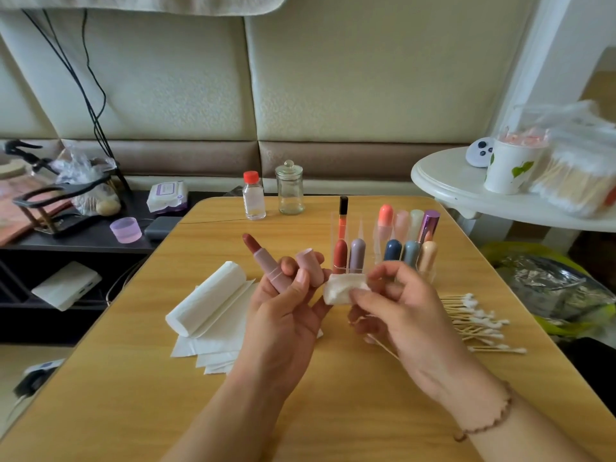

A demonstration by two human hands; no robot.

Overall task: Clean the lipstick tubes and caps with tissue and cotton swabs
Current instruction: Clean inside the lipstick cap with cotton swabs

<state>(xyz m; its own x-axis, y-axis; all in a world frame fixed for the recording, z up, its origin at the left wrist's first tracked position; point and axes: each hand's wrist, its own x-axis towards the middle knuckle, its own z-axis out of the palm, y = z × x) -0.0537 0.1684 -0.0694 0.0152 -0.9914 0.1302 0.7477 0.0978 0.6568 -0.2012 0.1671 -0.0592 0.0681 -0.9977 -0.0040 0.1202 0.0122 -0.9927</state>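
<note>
Lipstick: uncapped, bullet exposed, upright in left hand, whose curled fingers also pinch its cap. Right hand: thumb and fingertips pinch a tissue wad, lower fingers trapping a swab. Risks: crowded left grip may drop the cap; tissue may smear the bullet.

Left hand gripping open lipstick and cap, right hand pinching folded tissue, above wooden table
</note>
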